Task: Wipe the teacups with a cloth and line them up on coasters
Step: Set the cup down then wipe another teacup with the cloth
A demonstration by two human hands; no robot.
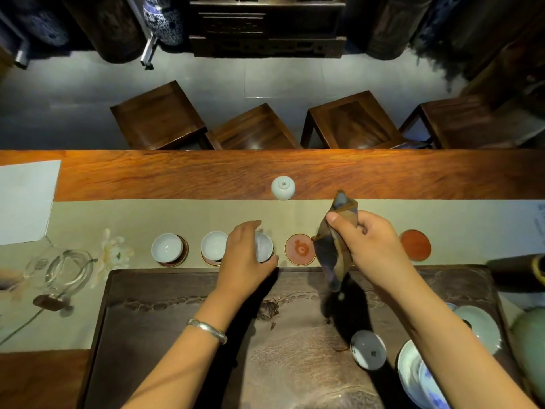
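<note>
1. Teacups (167, 248) stand upright on coasters along the counter (206, 175) — the third (264, 247) under the left hand (246, 255), fingers curled around it.
2. Right hand (370, 242) pinches the cloth (334, 246), which hangs beside a bare coaster (300, 249).
3. One upturned teacup (283, 187) sits behind the row.

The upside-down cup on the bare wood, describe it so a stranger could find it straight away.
Look past the beige runner to the bare wooden tabletop. The upside-down cup sits alone at the runner's far edge. Unlike the coaster cups, its foot faces up.

Both forearms are bare, with a plain silver bangle (207, 330) around the left wrist.
</note>
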